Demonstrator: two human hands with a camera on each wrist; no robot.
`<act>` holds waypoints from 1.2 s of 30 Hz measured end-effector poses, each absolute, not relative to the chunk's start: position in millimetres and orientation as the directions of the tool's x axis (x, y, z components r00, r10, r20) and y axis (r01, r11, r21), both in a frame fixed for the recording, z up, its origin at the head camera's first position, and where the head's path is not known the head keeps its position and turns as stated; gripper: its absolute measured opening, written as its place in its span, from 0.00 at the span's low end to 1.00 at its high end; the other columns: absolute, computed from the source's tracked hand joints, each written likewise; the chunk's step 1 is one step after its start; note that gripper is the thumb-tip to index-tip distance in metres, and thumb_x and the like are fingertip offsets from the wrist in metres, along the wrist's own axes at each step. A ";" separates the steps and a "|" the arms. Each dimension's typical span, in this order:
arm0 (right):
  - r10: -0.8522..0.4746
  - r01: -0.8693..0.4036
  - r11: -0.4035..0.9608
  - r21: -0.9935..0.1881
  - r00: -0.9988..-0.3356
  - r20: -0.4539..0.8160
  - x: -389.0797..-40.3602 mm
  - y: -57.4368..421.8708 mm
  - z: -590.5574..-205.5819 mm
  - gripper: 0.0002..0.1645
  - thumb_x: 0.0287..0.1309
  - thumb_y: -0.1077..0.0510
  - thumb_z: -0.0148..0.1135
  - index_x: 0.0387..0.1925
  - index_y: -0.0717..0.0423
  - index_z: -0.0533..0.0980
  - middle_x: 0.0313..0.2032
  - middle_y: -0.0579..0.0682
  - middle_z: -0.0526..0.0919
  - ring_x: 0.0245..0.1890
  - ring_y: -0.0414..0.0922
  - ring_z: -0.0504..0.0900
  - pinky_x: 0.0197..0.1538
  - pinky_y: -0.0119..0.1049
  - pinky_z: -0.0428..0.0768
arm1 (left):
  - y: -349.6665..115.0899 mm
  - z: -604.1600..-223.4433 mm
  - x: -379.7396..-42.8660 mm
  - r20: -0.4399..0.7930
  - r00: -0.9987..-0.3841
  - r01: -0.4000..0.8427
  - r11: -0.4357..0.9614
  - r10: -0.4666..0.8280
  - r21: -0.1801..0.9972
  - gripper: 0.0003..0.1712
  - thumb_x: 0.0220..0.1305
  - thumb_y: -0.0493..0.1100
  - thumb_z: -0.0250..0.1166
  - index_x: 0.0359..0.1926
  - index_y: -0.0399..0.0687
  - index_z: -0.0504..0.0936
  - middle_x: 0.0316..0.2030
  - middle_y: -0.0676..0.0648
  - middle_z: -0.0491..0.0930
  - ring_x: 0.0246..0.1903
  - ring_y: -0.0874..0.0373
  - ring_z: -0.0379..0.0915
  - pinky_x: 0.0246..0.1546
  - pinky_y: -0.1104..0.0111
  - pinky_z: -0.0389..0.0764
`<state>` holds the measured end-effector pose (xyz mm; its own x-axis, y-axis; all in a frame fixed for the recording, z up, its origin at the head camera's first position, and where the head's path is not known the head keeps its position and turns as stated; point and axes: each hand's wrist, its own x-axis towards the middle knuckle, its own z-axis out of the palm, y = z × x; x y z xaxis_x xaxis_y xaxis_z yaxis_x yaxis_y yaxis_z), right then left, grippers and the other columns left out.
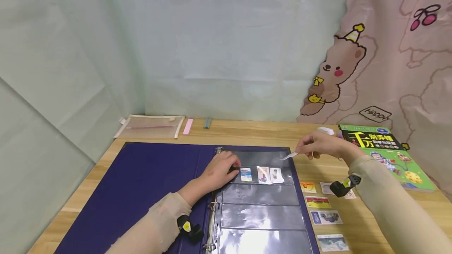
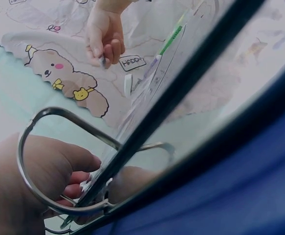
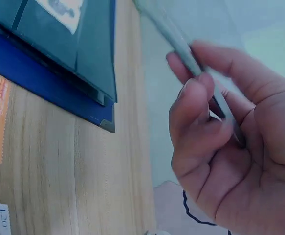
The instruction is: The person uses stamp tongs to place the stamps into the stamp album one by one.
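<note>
A dark blue ring-binder stamp album lies open, with a black page of clear pockets on its right side. Three stamps sit in the second pocket row: a blue-and-white one, a reddish one and a pale one. My left hand rests on the page's upper left by the top ring, thumb and bent fingertips beside the blue-and-white stamp. Above the page's upper right edge, my right hand holds slim tweezers between thumb and fingers, tips pointing left over the top pocket.
Several loose stamps, including a red-and-yellow one, lie right of the album. Books are stacked at far right, near a small white object. A clear zip pouch, a pink strip and a grey-green piece lie behind.
</note>
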<state>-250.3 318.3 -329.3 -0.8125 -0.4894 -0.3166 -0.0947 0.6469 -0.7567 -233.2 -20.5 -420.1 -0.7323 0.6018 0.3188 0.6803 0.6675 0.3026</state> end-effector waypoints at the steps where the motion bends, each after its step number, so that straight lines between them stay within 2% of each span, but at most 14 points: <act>1: -0.491 -0.087 0.633 -0.769 -0.813 -0.313 -248.3 320.4 -329.2 0.17 0.57 0.54 0.56 0.37 0.67 0.76 0.16 0.43 0.72 0.17 0.36 0.69 0.21 0.31 0.68 | -20.4 -420.0 -233.2 0.317 -0.731 0.681 0.669 0.604 0.297 0.07 0.54 0.45 0.64 0.34 0.54 0.76 0.31 0.56 0.73 0.35 0.62 0.66 0.41 0.65 0.68; 9: -0.515 -0.131 0.592 -0.795 -0.820 -0.248 -233.0 330.1 -324.5 0.12 0.57 0.54 0.56 0.35 0.59 0.76 0.17 0.42 0.73 0.16 0.34 0.68 0.19 0.32 0.70 | -20.0 -417.6 -233.1 0.288 -0.726 0.686 0.685 0.625 0.245 0.10 0.54 0.47 0.64 0.38 0.54 0.76 0.33 0.55 0.72 0.36 0.62 0.67 0.40 0.66 0.69; 16: -0.505 -0.182 0.554 -0.812 -0.849 -0.154 -216.6 339.5 -318.0 0.11 0.59 0.57 0.54 0.37 0.62 0.75 0.20 0.43 0.75 0.16 0.39 0.69 0.19 0.35 0.71 | -16.3 -403.9 -226.2 0.212 -0.706 0.708 0.679 0.675 0.197 0.15 0.56 0.48 0.61 0.45 0.54 0.73 0.39 0.53 0.73 0.40 0.60 0.68 0.43 0.65 0.71; 22: -0.466 -0.212 0.530 -0.821 -0.882 -0.073 -200.9 345.1 -314.2 0.10 0.59 0.59 0.54 0.36 0.63 0.75 0.20 0.43 0.75 0.16 0.42 0.69 0.19 0.34 0.70 | -13.5 -387.4 -212.9 0.177 -0.701 0.712 0.686 0.690 0.150 0.17 0.55 0.52 0.63 0.45 0.54 0.74 0.37 0.53 0.73 0.37 0.61 0.67 0.41 0.67 0.71; 29: -0.394 -0.225 0.577 -0.785 -0.919 -0.026 -179.5 353.3 -313.4 0.11 0.59 0.58 0.53 0.37 0.62 0.75 0.21 0.44 0.74 0.19 0.46 0.70 0.22 0.36 0.72 | -12.0 -377.2 -194.6 0.104 -0.713 0.701 0.705 0.693 0.110 0.18 0.53 0.54 0.64 0.43 0.53 0.73 0.35 0.53 0.71 0.34 0.61 0.66 0.36 0.69 0.70; 32: -0.374 -0.233 0.603 -0.763 -0.927 -0.013 -170.9 355.8 -314.3 0.09 0.60 0.57 0.53 0.37 0.59 0.75 0.20 0.44 0.74 0.18 0.45 0.71 0.23 0.35 0.71 | -12.1 -377.4 -188.2 0.072 -0.724 0.690 0.717 0.686 0.100 0.19 0.52 0.54 0.64 0.42 0.53 0.73 0.35 0.53 0.71 0.35 0.61 0.67 0.37 0.68 0.71; 36: -0.360 -0.234 0.597 -0.767 -0.933 0.004 -158.5 360.4 -319.0 0.09 0.60 0.58 0.52 0.37 0.59 0.75 0.20 0.44 0.74 0.18 0.43 0.70 0.22 0.35 0.70 | -11.5 -379.5 -180.1 0.054 -0.727 0.686 0.723 0.684 0.080 0.20 0.50 0.56 0.65 0.41 0.52 0.73 0.34 0.52 0.71 0.35 0.60 0.68 0.38 0.67 0.71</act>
<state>-158.5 360.4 -319.0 -0.9329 -0.3601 0.0036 -0.2335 0.5973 -0.7673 -180.1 -11.5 -379.5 -0.7271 0.6844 0.0539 0.6864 0.7228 0.0800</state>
